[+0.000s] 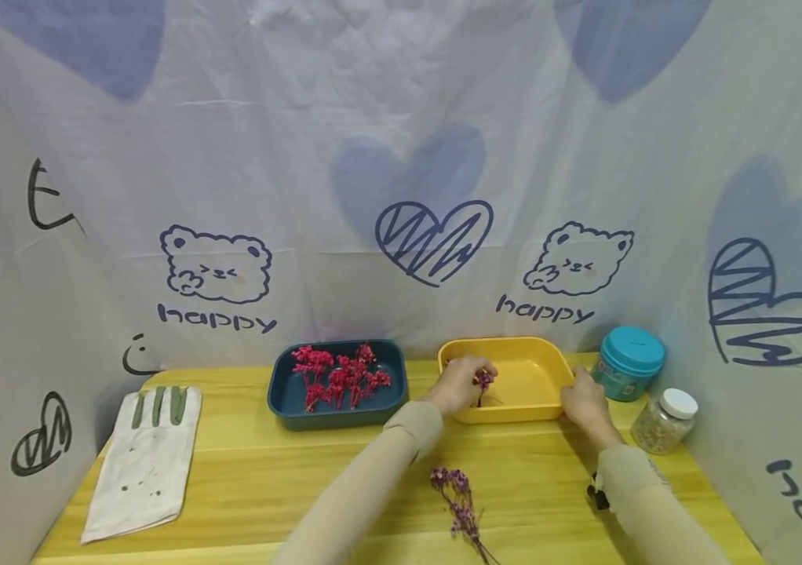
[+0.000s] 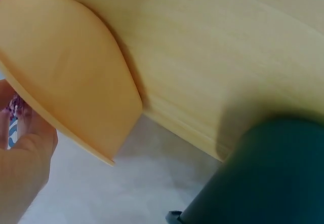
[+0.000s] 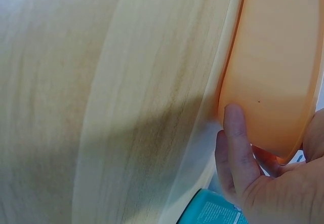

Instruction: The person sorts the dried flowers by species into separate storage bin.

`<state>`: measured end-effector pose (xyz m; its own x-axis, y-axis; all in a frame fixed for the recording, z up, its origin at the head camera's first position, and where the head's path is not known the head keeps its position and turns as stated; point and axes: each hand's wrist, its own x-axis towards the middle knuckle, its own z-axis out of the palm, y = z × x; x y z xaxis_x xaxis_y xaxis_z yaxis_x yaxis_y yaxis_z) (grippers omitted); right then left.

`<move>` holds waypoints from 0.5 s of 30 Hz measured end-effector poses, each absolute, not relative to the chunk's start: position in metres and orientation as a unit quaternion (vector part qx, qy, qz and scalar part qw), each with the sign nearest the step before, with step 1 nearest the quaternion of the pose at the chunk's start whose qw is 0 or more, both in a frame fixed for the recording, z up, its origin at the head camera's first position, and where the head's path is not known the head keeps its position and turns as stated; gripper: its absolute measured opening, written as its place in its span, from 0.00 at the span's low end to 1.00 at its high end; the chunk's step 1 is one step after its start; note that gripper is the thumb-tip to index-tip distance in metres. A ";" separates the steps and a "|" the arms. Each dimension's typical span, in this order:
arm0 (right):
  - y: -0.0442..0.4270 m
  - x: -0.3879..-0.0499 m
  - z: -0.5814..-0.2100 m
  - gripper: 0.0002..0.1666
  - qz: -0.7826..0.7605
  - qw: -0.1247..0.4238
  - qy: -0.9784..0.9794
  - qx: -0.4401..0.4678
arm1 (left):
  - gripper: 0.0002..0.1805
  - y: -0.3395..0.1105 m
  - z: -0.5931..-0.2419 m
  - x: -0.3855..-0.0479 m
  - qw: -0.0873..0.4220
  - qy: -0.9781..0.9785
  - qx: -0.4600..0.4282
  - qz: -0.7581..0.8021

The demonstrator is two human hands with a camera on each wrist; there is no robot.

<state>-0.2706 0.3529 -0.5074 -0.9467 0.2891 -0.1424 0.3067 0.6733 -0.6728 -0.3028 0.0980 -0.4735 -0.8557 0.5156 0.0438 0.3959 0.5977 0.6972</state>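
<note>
In the head view my left hand reaches over the left rim of a yellow tray, pinching a sprig of purple dried flowers inside it. Part of that sprig also shows between the fingers in the left wrist view. My right hand grips the tray's right end; seen from the right wrist, its fingers lie against the outer wall, with the thumb near the rim. Another purple dried flower sprig lies on the table in front of the tray, touched by neither hand.
A dark blue tray with red dried flowers stands left of the yellow one. A work glove lies far left. On the right are a teal lidded tub and a white-capped jar. A printed curtain hangs behind.
</note>
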 end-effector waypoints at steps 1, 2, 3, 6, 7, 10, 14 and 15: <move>0.352 -0.271 -0.507 0.30 -0.370 0.014 0.914 0.166 | 0.21 0.098 -0.474 -0.302 0.086 0.889 0.254 0.372; 0.352 -0.271 -0.508 0.30 -0.370 0.015 0.914 0.167 | 0.21 0.097 -0.474 -0.302 0.092 0.887 0.250 0.376; 0.352 -0.271 -0.507 0.30 -0.370 0.016 0.914 0.167 | 0.22 0.097 -0.474 -0.302 0.096 0.887 0.246 0.379; 0.351 -0.271 -0.507 0.30 -0.371 0.018 0.913 0.169 | 0.26 0.096 -0.475 -0.302 0.099 0.887 0.240 0.383; 0.351 -0.270 -0.506 0.30 -0.372 0.018 0.912 0.170 | 0.27 0.096 -0.475 -0.302 0.094 0.887 0.243 0.382; 0.351 -0.270 -0.506 0.30 -0.373 0.017 0.912 0.169 | 0.27 0.093 -0.475 -0.303 0.076 0.888 0.253 0.376; 0.351 -0.269 -0.506 0.30 -0.373 0.010 0.913 0.163 | 0.23 0.089 -0.473 -0.304 0.069 0.884 0.260 0.382; 0.351 -0.269 -0.506 0.30 -0.373 0.007 0.914 0.162 | 0.23 0.088 -0.473 -0.304 0.070 0.883 0.258 0.385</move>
<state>-0.2686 0.3514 -0.5064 -0.9476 0.2903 -0.1336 0.3009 0.6698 -0.6788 -0.3044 0.0877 -0.4729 -0.8568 0.5101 0.0758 0.4030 0.5704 0.7157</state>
